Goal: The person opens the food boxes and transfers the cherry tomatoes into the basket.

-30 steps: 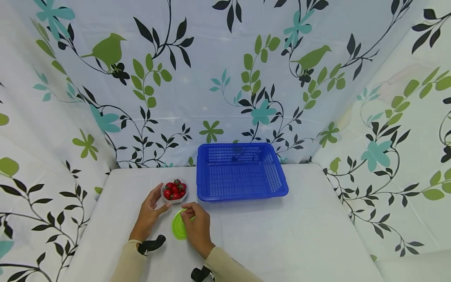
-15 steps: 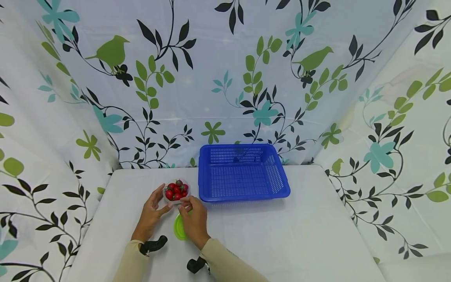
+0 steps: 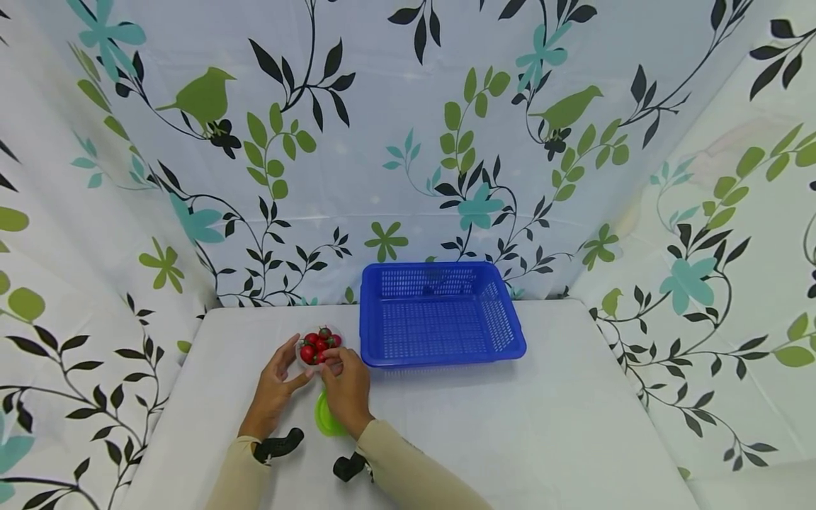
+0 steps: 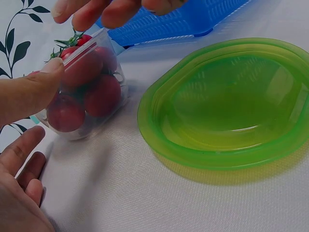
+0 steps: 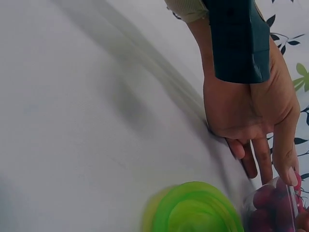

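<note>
Small red tomatoes [image 3: 311, 347] with green stems fill a clear plastic container [image 4: 79, 133] on the table's left half. Around its left side lies my left hand [image 3: 266, 397]. Its thumb [image 5: 286, 150] reaches to the container's rim, while its other fingers are loose and low beside it. From the right, my right hand [image 3: 348, 393] reaches over the container's near right edge. Its loosely bent fingertips [image 4: 116, 14] are just above or against the tomatoes, and I see nothing held. A bright green lid [image 4: 217, 162] lies nearer me, partly under my right hand.
Behind and to the right stands a blue perforated basket [image 3: 443, 358]. White cloth covers the table [image 3: 542, 439]. A curtain [image 3: 408, 198] patterned with leaves and birds encloses the back and sides. Dark wrist devices [image 3: 278, 445] hang low beside both hands.
My right hand has moved forward, from over the green lid to the tomatoes. More of the lid's near part shows beside the hand. My left hand has stayed at the container.
</note>
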`<state>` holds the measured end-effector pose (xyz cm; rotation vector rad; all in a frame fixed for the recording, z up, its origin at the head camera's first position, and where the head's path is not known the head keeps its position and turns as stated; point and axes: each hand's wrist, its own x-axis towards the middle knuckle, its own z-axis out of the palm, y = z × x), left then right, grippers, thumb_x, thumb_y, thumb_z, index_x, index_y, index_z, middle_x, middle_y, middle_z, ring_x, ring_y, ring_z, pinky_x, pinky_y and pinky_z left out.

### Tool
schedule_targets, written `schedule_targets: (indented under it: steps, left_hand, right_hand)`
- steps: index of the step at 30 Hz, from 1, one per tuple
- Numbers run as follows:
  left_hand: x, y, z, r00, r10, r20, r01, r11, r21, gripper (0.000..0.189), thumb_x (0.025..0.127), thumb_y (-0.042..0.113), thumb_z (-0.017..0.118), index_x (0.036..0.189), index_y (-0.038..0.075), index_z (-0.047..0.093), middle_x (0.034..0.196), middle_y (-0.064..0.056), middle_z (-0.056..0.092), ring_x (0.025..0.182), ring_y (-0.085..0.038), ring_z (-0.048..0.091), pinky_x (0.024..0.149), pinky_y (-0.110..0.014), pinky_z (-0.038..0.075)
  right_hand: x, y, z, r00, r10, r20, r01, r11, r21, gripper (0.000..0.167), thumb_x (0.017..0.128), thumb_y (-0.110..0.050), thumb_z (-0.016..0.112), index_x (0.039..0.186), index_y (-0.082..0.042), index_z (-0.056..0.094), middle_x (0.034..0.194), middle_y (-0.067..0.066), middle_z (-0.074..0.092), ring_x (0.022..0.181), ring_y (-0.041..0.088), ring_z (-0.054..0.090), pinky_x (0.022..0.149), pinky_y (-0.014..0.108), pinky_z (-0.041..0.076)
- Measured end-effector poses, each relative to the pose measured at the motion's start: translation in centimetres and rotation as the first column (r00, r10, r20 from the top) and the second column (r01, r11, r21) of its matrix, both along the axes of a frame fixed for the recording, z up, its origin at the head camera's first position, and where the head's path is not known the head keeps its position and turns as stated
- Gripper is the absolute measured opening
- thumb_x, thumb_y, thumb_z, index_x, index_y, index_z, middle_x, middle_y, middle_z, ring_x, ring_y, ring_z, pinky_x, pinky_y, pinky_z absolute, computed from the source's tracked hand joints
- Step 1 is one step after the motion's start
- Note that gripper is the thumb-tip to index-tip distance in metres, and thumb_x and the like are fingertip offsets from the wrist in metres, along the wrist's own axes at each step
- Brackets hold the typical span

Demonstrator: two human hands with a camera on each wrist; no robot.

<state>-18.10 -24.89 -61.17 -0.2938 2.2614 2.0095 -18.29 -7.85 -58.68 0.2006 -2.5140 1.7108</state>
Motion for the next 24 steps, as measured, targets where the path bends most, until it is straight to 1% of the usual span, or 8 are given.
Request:
schedule_targets:
  steps: [5,7,8,12,19,24]
  left_hand:
    - [0.0,-0.1,-0.3,1.000,0.004,-0.011,-0.004,1.000,0.007,0.094,0.095,0.019,0.082,0.170,0.027,0.026,0.179,-0.010,0.022,0.167,-0.035,0.014,0.134,-0.067,0.004]
    - [-0.1,-0.3,-1.0,1.000,0.006,-0.024,-0.006,1.000,-0.002,0.094,0.094,0.022,0.083,0.170,0.030,0.027,0.178,-0.008,0.024,0.167,-0.034,0.015,0.133,-0.067,0.005]
    - [-0.1,-0.3,-1.0,1.000,0.007,-0.027,-0.007,1.000,-0.005,0.095,0.094,0.022,0.083,0.169,0.031,0.027,0.178,-0.008,0.024,0.167,-0.034,0.016,0.133,-0.067,0.005]
    - [-0.2,-0.2,-1.1,1.000,0.008,-0.030,-0.008,1.000,-0.009,0.095,0.093,0.021,0.084,0.169,0.029,0.027,0.178,-0.010,0.025,0.167,-0.034,0.017,0.133,-0.068,0.006]
    - [-0.2,-0.2,-1.3,0.999,0.012,-0.034,-0.013,1.000,-0.013,0.093,0.094,0.021,0.083,0.169,0.030,0.029,0.178,-0.011,0.025,0.167,-0.035,0.016,0.132,-0.069,0.005]
    - [-0.2,-0.2,-1.2,0.999,0.017,-0.032,-0.017,1.000,-0.009,0.092,0.094,0.021,0.083,0.169,0.029,0.029,0.177,-0.010,0.026,0.167,-0.035,0.016,0.132,-0.069,0.005]
  right_hand:
    - [-0.6,-0.4,0.1,1.000,-0.014,0.007,0.014,0.999,0.040,0.020,0.100,-0.018,0.076,0.120,-0.018,0.075,0.104,-0.004,0.071,0.087,0.003,0.061,0.079,0.017,0.053]
    - [-0.9,-0.6,0.1,1.000,-0.024,-0.007,0.024,0.998,0.060,0.021,0.099,-0.017,0.077,0.120,-0.018,0.075,0.104,-0.004,0.071,0.085,0.003,0.061,0.077,0.016,0.052]
    - [-1.0,-0.7,0.0,0.999,-0.029,-0.019,0.030,0.997,0.071,0.021,0.099,-0.017,0.077,0.119,-0.018,0.076,0.103,-0.004,0.071,0.084,0.002,0.060,0.076,0.016,0.052]
    - [-1.3,-1.0,-0.3,0.998,-0.037,-0.057,0.043,0.995,0.095,0.020,0.098,-0.016,0.078,0.118,-0.017,0.076,0.102,-0.004,0.072,0.082,0.001,0.059,0.074,0.016,0.052]
    - [-1.7,-1.2,-0.4,0.998,-0.043,-0.053,0.049,0.991,0.124,0.018,0.099,-0.018,0.077,0.116,-0.018,0.076,0.100,-0.007,0.071,0.083,0.000,0.058,0.076,0.017,0.052]
    - [-1.8,-1.5,-0.4,0.996,-0.056,-0.072,0.066,0.986,0.153,0.015,0.098,-0.019,0.078,0.113,-0.018,0.077,0.096,-0.007,0.070,0.082,0.001,0.058,0.075,0.018,0.052]
